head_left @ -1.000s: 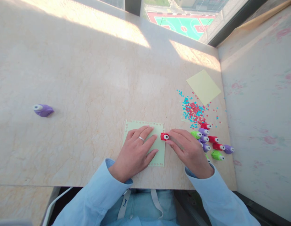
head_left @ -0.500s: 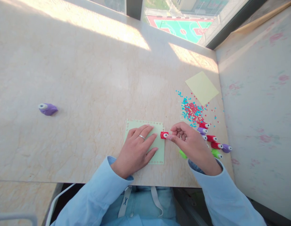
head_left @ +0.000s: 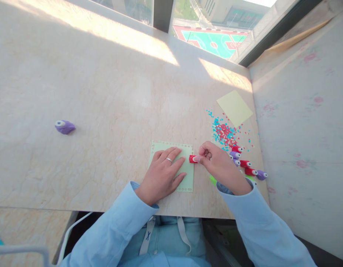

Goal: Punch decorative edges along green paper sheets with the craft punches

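- Find the red punch at the right edge of the green paper, on the tabletop.
- With the right hand in a half-curled grip, touches it by the thumb; cannot tell about any hold underneath.
- Looks light, hard and smooth, so perhaps apt to skid; best taken by the sides.
- Seems thin and easily creased, as paper; best pinned flat, as under the spread left hand.

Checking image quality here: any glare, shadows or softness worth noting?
Head view: sunlight bleaches strips of the table near the window frame; head view: a faint shadow lies beside the lone purple punch; head view: left hand and right hand look softly lit, confetti too small for detail.
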Demonstrator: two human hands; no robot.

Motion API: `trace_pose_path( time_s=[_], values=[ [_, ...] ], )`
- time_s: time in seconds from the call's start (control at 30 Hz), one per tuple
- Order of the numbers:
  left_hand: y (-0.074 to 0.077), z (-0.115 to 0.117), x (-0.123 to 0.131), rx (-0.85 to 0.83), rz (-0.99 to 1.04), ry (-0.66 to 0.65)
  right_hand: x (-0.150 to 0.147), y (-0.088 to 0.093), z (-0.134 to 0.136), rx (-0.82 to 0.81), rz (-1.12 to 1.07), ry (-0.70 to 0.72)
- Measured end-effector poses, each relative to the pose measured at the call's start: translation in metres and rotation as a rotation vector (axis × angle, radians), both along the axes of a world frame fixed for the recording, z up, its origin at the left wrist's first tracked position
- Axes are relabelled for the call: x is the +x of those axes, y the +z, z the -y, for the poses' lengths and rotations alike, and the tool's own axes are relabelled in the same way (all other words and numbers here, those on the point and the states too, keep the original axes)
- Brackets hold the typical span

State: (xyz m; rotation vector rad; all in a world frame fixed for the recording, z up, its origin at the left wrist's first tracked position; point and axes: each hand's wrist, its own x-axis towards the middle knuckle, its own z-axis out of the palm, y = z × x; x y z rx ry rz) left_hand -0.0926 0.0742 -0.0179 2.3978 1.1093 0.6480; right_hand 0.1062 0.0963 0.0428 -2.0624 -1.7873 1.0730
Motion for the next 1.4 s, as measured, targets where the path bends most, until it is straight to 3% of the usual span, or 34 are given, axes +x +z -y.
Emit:
trace_pose_path(
  time_s=[0.23, 0.47, 0.77, 1.1, 1.3, 1.4],
  values=[
    [0.000, 0.000, 0.001, 0.001, 0.011, 0.010, -0.008, -0.004, -0.008, -0.090, 0.134, 0.042],
    [0.000, 0.000, 0.000, -0.009, 0.019, 0.000, -0.009, -0.008, -0.011, -0.067, 0.137, 0.047],
    [-0.002, 0.001, 0.000, 0.010, 0.022, 0.005, -0.003, -0.015, -0.006, -0.006, 0.055, -0.015],
    [-0.004, 0.001, 0.001, 0.039, 0.014, 0.010, 0.005, -0.004, 0.010, 0.180, -0.025, -0.036],
    [-0.006, 0.000, 0.001, 0.045, 0.021, 0.008, 0.002, -0.002, 0.019, 0.239, 0.151, 0.174],
    [-0.007, 0.000, 0.001, 0.050, 0.024, 0.009, 0.008, -0.007, 0.020, 0.249, 0.254, 0.205]
  ],
)
